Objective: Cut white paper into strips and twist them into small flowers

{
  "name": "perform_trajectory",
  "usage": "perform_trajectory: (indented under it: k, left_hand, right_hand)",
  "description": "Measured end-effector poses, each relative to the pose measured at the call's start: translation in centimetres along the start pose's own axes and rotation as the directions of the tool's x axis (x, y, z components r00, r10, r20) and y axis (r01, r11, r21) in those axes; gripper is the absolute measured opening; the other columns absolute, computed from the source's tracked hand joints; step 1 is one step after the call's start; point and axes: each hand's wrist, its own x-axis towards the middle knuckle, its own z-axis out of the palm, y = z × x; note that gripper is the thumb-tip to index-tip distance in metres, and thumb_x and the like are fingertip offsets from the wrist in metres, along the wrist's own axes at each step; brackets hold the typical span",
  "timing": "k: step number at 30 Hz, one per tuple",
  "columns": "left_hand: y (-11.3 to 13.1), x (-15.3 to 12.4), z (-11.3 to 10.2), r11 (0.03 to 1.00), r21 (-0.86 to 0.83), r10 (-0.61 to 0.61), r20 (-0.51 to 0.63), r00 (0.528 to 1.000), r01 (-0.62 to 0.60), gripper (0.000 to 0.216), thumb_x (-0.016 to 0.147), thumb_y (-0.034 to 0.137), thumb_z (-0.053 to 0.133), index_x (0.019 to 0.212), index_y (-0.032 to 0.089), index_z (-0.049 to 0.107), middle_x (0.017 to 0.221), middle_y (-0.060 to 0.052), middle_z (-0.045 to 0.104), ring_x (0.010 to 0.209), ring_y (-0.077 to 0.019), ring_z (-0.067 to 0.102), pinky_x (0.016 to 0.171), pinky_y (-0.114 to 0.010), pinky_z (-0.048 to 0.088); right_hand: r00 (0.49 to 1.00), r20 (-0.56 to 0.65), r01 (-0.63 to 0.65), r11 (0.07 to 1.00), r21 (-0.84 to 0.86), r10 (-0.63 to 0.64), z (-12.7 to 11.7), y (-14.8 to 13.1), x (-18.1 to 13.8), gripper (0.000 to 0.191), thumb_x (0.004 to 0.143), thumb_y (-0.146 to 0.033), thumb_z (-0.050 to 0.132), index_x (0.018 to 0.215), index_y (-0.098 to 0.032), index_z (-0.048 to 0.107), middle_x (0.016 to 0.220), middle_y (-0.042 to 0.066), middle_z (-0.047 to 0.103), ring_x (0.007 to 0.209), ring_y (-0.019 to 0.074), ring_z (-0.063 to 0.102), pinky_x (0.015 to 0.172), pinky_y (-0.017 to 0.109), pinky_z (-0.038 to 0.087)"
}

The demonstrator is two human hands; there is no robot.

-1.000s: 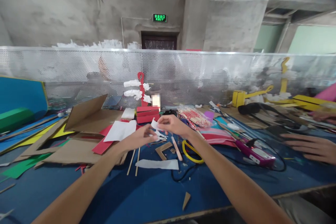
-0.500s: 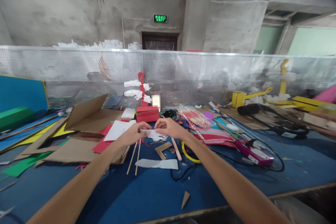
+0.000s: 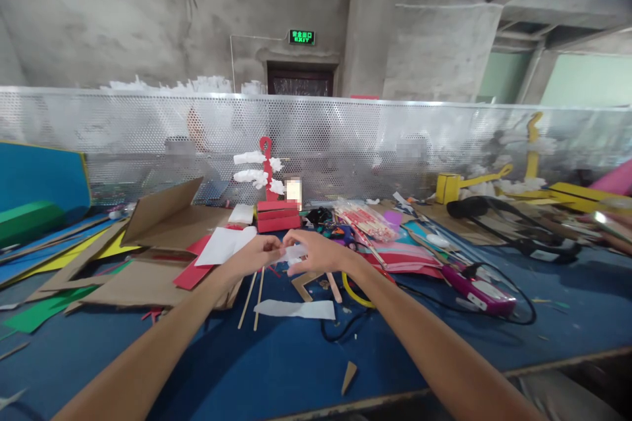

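Over the middle of the table, my left hand (image 3: 257, 254) and my right hand (image 3: 320, 252) face each other with fingers curled. Between them is a small piece of thin white paper (image 3: 295, 252). My right thumb and fingers close round it, and my left fingertips pinch at its left end. Just below lies a flat white paper strip (image 3: 296, 308). Two thin wooden sticks (image 3: 249, 299) rest left of the strip, and an L-shaped cardboard piece (image 3: 302, 288) sits behind it. Beyond my hands stands a red cutout with white fluffy pieces (image 3: 267, 168) on a red box (image 3: 277, 217).
Cardboard sheets (image 3: 143, 283) and a white paper sheet (image 3: 222, 247) lie to the left. On the right are a yellow ring (image 3: 351, 293), a purple device (image 3: 481, 291) with a black cable, and a black strap (image 3: 513, 230). A perforated metal screen (image 3: 345, 151) runs along the back.
The white paper between my hands has turned and looks more compact. My right hand has rotated, its fingers now wrapping round the paper, while my left hand has shifted slightly right.
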Motion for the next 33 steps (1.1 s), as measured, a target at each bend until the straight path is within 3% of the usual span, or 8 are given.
perform_trajectory:
  k: [2, 4, 8, 13, 20, 26, 33]
  left_hand:
    - [0.0, 0.0, 0.1, 0.999, -0.038, -0.007, 0.038, 0.999, 0.009, 0.028, 0.075, 0.041, 0.062, 0.075, 0.014, 0.057, 0.061, 0.004, 0.047, 0.053, -0.0086, 0.038, 0.051, -0.021, 0.028]
    - [0.2, 0.0, 0.1, 0.998, -0.064, -0.023, 0.07, 0.997, 0.027, 0.029, 0.075, 0.042, 0.063, 0.075, 0.014, 0.057, 0.062, 0.003, 0.048, 0.053, -0.0086, 0.039, 0.051, -0.021, 0.028]
    - [0.9, -0.4, 0.0, 0.99, -0.092, -0.102, 0.058, 0.993, 0.108, 0.032, 0.075, 0.046, 0.061, 0.074, 0.014, 0.056, 0.061, 0.002, 0.05, 0.051, -0.0085, 0.038, 0.049, -0.021, 0.026]
    - [1.7, -0.9, -0.1, 0.977, -0.122, -0.17, 0.038, 0.985, 0.173, 0.033, 0.072, 0.048, 0.063, 0.075, 0.015, 0.057, 0.064, 0.002, 0.054, 0.051, -0.0088, 0.039, 0.047, -0.021, 0.027]
    - [1.3, -0.8, -0.3, 0.991, -0.053, -0.119, 0.075, 0.99, 0.123, 0.036, 0.071, 0.05, 0.064, 0.072, 0.014, 0.06, 0.056, 0.004, 0.047, 0.049, -0.0085, 0.037, 0.048, -0.022, 0.026]
    - [0.9, -0.5, -0.3, 0.991, -0.046, -0.123, 0.084, 0.989, 0.127, 0.038, 0.07, 0.051, 0.065, 0.068, 0.014, 0.058, 0.054, 0.005, 0.047, 0.048, -0.0081, 0.037, 0.048, -0.021, 0.027]
    - [0.5, -0.5, -0.1, 0.995, -0.043, -0.086, 0.114, 0.99, 0.091, 0.034, 0.072, 0.049, 0.064, 0.072, 0.015, 0.062, 0.057, 0.003, 0.052, 0.051, -0.0092, 0.042, 0.05, -0.021, 0.031]
  right_hand:
    - [0.999, 0.023, 0.049, 0.993, -0.109, -0.047, 0.4, -0.2, 0.2, 0.043, 0.066, -0.032, 0.074, 0.103, -0.021, 0.054, 0.103, 0.004, 0.059, 0.088, 0.0177, 0.056, 0.076, 0.026, 0.04]
    - [0.998, 0.006, 0.059, 0.978, -0.199, -0.059, 0.7, -0.1, 0.3, 0.031, 0.073, -0.025, 0.067, 0.1, -0.021, 0.053, 0.099, 0.003, 0.058, 0.084, 0.0166, 0.055, 0.074, 0.025, 0.039]
    - [0.993, -0.009, 0.11, 0.952, -0.287, -0.118, 0.4, 0.2, 0.2, 0.022, 0.08, -0.011, 0.055, 0.1, -0.02, 0.056, 0.097, 0.004, 0.058, 0.083, 0.0148, 0.055, 0.075, 0.024, 0.039]
    - [0.981, -0.002, 0.187, 0.943, -0.276, -0.195, -0.5, 0.3, -0.1, 0.014, 0.09, -0.022, 0.051, 0.097, -0.018, 0.062, 0.096, 0.006, 0.059, 0.085, 0.0145, 0.056, 0.078, 0.025, 0.04]
    - [0.973, -0.012, 0.219, 0.932, -0.29, -0.232, -0.6, 0.4, 0.1, 0.02, 0.091, -0.028, 0.052, 0.093, -0.017, 0.068, 0.096, 0.008, 0.062, 0.09, 0.0173, 0.054, 0.082, 0.029, 0.04]
    - [0.981, -0.017, 0.185, 0.965, -0.187, -0.191, -0.8, 0.4, 0.0, 0.019, 0.091, -0.027, 0.052, 0.093, -0.018, 0.069, 0.09, 0.006, 0.067, 0.086, 0.0166, 0.058, 0.081, 0.028, 0.04]
    - [0.99, -0.09, 0.11, 0.993, 0.048, -0.105, -0.7, 0.1, -0.1, 0.015, 0.086, -0.024, 0.057, 0.088, -0.018, 0.07, 0.087, 0.005, 0.069, 0.08, 0.0147, 0.061, 0.076, 0.026, 0.043]
